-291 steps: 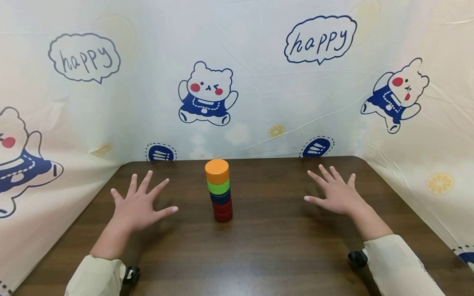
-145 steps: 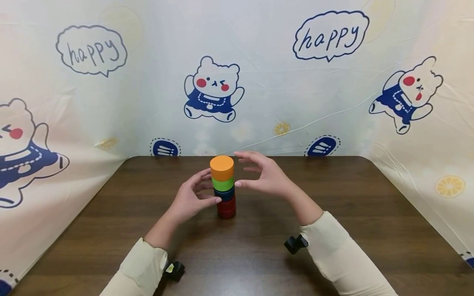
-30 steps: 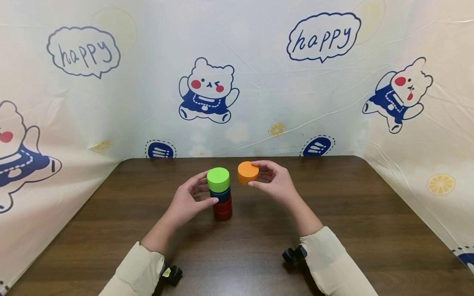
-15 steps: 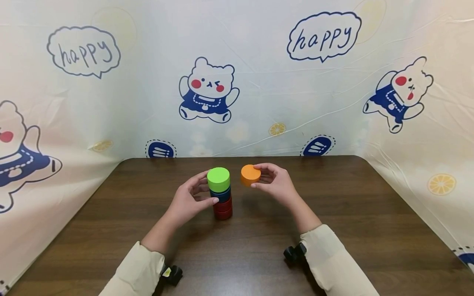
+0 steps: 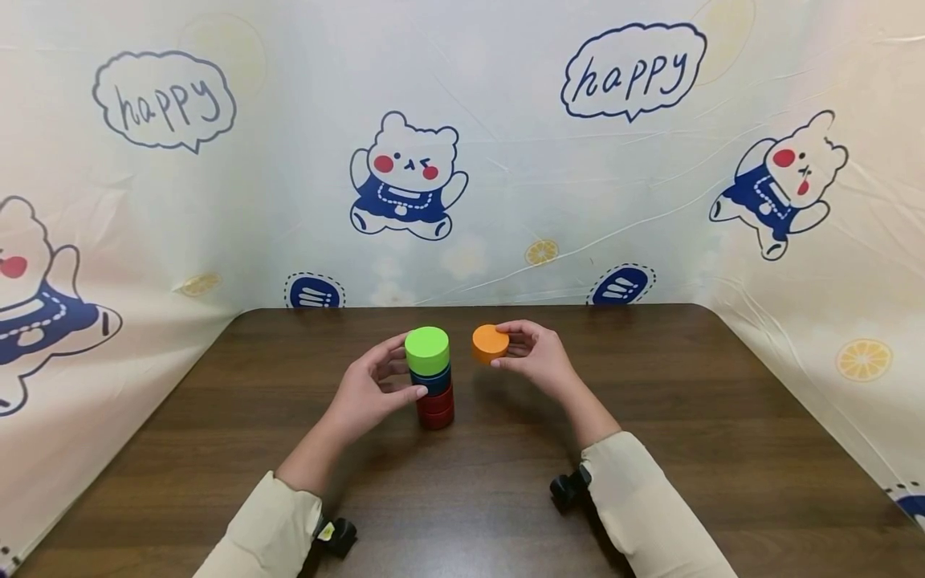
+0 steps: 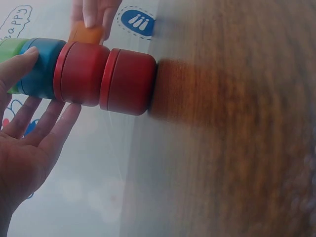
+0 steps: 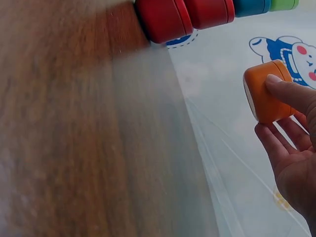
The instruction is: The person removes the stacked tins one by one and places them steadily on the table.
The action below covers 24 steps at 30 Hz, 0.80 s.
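Note:
A stack of small round canisters stands upright on the table: two red ones [image 5: 436, 406] at the bottom, a blue one [image 5: 432, 380] above them, a green one [image 5: 427, 350] on top. My left hand [image 5: 367, 396] steadies the stack from its left side. In the left wrist view its thumb lies on the blue canister [image 6: 41, 69], with the fingers behind and below. Just right of the stack, apart from it, my right hand [image 5: 540, 358] pinches an orange canister [image 7: 267, 93] between thumb and fingers. That canister is held above the table, its pale base visible in the right wrist view.
The brown wooden table [image 5: 462, 506] has a rounded far edge. Behind it and at both sides hangs a pale printed curtain [image 5: 506, 201]. A black wrist camera [image 5: 336, 537] sits at the left cuff, another wrist camera [image 5: 569, 488] at the right.
Both hands, first spread apart over the table, came to the stack. The right hand lifted the orange canister off the top and moved it slightly right and down. The left hand stays put.

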Available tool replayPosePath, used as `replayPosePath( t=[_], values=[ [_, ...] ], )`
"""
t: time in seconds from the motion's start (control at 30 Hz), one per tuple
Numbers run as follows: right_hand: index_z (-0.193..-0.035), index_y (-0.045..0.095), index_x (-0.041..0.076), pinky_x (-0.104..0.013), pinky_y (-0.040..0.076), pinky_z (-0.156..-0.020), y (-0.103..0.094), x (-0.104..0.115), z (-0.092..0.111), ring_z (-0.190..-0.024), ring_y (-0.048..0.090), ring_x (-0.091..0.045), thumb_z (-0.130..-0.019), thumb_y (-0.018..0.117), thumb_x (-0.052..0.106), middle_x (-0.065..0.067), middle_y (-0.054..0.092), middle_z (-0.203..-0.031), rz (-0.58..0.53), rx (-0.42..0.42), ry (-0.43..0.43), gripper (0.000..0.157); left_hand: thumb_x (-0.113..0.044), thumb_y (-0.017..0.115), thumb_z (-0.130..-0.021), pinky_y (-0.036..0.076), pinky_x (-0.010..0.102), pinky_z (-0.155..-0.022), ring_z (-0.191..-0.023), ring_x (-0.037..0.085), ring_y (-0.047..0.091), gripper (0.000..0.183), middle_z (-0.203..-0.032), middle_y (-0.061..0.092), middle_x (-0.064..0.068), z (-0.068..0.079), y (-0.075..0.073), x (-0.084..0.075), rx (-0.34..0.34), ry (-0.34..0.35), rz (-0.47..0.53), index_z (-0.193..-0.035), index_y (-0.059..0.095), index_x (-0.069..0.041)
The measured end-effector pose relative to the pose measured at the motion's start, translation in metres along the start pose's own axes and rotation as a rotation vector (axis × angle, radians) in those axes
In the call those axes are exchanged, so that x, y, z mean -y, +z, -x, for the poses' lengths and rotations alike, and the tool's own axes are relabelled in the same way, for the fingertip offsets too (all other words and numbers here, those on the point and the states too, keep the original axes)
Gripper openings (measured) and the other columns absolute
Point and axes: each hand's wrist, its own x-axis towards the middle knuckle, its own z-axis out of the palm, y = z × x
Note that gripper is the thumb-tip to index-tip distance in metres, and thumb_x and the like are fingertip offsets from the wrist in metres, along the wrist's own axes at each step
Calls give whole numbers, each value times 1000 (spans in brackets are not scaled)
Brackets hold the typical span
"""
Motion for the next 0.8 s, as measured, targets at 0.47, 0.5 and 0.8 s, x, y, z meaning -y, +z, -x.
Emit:
replayPosePath(
  t=[0.47,0.5,0.8],
  values=[
    [-119,64,5,-35,52,-91,7,-16,-11,-107,65,-26,-75,81,-3,-12,64,-121,31,6,85,47,-14,83,-79,50,51,-93,-115,32,59,76,-133,56,12,1,-1,-3,1,-11,6,-145,45,-20],
    [-118,64,4,-35,52,-91,7,-17,-12,-107,65,-26,-75,81,-3,-12,65,-120,33,8,90,47,-14,83,-79,51,50,-92,-115,32,59,76,-133,56,12,1,0,-3,2,-14,4,-145,45,-20],
    [-114,64,5,-36,53,-90,9,-27,-17,-104,64,-26,-73,83,-3,-12,65,-117,81,29,127,46,-15,83,-79,50,51,-93,-115,31,59,75,-133,56,11,1,1,-1,-3,-18,4,-144,46,-20]
  ],
)
